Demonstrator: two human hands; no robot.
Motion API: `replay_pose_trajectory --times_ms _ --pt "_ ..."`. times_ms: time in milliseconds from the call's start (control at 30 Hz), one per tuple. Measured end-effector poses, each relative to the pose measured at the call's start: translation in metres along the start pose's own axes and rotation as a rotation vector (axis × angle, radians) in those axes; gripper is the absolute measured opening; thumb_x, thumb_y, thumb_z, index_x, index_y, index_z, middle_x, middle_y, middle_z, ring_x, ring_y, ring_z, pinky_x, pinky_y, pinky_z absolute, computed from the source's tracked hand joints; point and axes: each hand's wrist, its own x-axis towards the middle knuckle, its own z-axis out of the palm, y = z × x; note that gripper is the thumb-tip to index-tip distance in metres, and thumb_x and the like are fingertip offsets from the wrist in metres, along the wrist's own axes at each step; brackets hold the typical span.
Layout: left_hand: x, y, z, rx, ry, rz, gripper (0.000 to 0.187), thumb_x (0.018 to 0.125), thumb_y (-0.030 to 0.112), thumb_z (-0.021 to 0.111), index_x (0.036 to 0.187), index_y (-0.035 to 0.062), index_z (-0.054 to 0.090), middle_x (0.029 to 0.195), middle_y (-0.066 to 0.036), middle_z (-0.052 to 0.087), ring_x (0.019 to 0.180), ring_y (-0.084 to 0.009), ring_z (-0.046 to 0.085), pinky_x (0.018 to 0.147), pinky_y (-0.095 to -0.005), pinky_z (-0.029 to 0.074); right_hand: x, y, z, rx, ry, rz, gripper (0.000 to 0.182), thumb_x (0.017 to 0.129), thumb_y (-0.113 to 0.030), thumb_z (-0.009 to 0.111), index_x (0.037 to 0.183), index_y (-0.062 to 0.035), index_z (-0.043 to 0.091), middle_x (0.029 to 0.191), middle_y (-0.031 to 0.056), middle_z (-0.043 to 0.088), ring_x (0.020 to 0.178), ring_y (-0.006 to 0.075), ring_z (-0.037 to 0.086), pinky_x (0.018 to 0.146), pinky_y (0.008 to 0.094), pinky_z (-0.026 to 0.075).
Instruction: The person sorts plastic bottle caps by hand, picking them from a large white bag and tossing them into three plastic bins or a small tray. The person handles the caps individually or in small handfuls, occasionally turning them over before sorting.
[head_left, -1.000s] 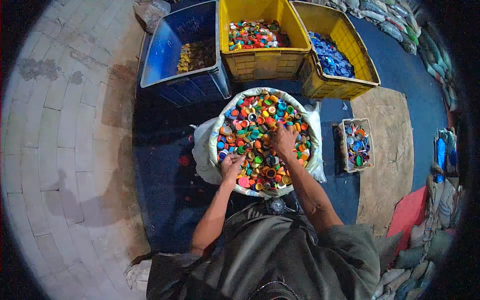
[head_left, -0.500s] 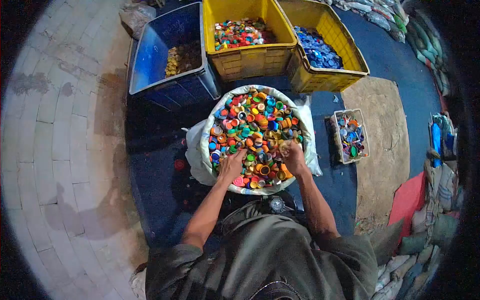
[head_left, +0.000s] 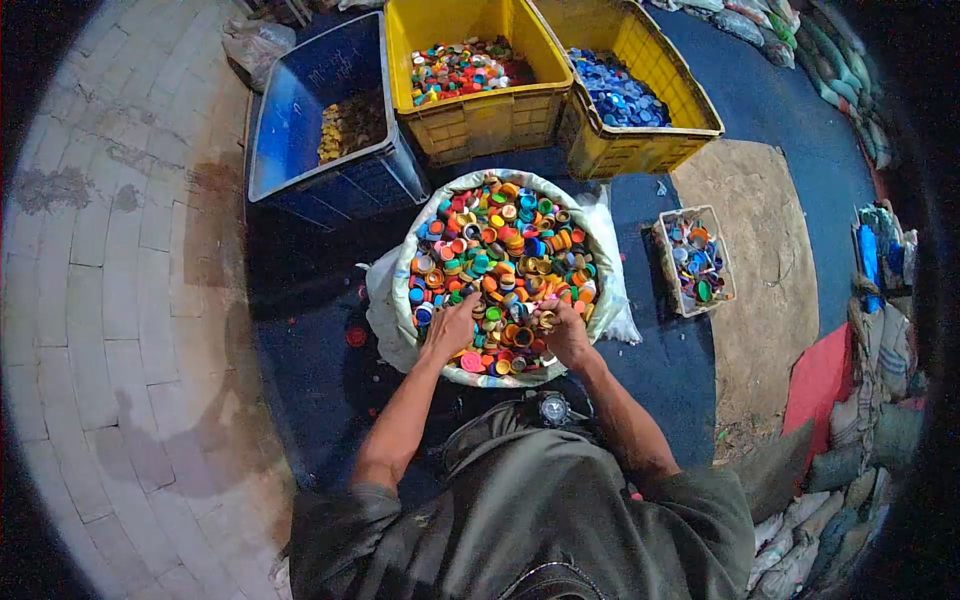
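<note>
A round white sack [head_left: 412,240] with a rolled rim is filled with loose plastic bottle caps [head_left: 500,225] of many colours. My left hand [head_left: 455,325] rests on the caps at the left of the sack's near half, fingers curled down among them; whatever they grip is hidden. Across from it, my right hand [head_left: 567,335] is closed, with a yellowish bottle cap [head_left: 546,320] at its fingertips, just over the pile.
Beyond the sack stand a blue bin [head_left: 300,165] with yellow caps, a yellow bin [head_left: 480,125] with mixed caps and another yellow bin [head_left: 640,150] with blue caps. A small white crate [head_left: 690,311] of mixed items sits right. Stuffed sacks [head_left: 835,470] line the right side.
My right hand has moved left and slightly down toward my left hand. The left hand stays low on the caps. The whole view has shifted slightly.
</note>
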Motion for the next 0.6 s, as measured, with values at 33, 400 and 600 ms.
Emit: replay_pose_trajectory --times_ms 33,400,600 --pt "0.0 -0.001 0.002 -0.01 -0.003 -0.006 0.035 0.089 0.013 0.051 0.124 0.011 0.053 0.093 -0.019 0.067 0.081 -0.0388 0.064 0.071 -0.0512 0.049 -0.002 0.0 0.006 0.007 0.007 0.002 0.03 0.073 -0.006 0.049 0.103 -0.006 0.054 0.09 0.0043 0.057 0.08 0.0168 0.057 0.069 0.0314 0.047" --pt "0.009 0.008 -0.01 0.002 -0.024 -0.029 0.046 0.083 0.018 0.061 0.128 0.012 0.052 0.099 -0.007 0.069 0.083 -0.0321 0.065 0.076 -0.043 0.052 -0.001 0.013 0.01 0.031 0.006 0.054 0.025 0.076 -0.003 0.05 0.1 -0.0067 0.053 0.092 0.0044 0.059 0.081 0.0167 0.057 0.068 0.0316 0.046" --pt "0.013 0.009 -0.001 -0.032 0.016 -0.08 0.042 0.083 0.019 0.064 0.123 0.0081 0.053 0.096 -0.007 0.07 0.082 -0.03 0.066 0.074 -0.043 0.052 0.002 0.022 0.007 -0.111 0.008 0.03 0.021 0.079 -0.004 0.053 0.1 -0.0085 0.054 0.09 0.0015 0.057 0.08 0.015 0.056 0.072 0.0318 0.048"
